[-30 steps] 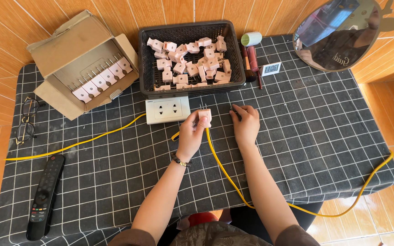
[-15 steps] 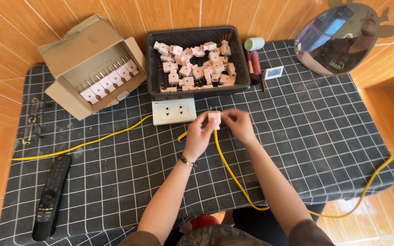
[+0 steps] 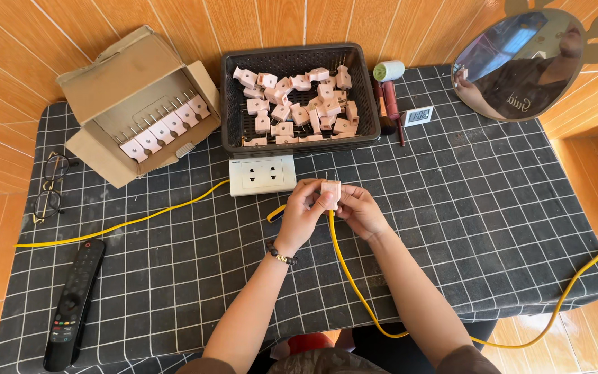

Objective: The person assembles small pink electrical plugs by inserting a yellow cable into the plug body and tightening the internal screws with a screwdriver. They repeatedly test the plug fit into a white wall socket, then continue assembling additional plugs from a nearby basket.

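I hold a small pink plug (image 3: pixel 331 191) between both hands, just to the right of the white socket block (image 3: pixel 262 174). My left hand (image 3: pixel 304 211) pinches its left side with thumb and fingers closed narrow on it; my right hand (image 3: pixel 358 210) closes on the right side the same way. The yellow cable (image 3: pixel 346 266) runs down from the plug towards me. I judge the plug light, hard plastic, stiff and a little slick, best gripped by its flat sides, clear of the prongs. The cable looks springy and may tug. Beyond the socket block sits the black basket (image 3: pixel 228 104) of similar plugs.
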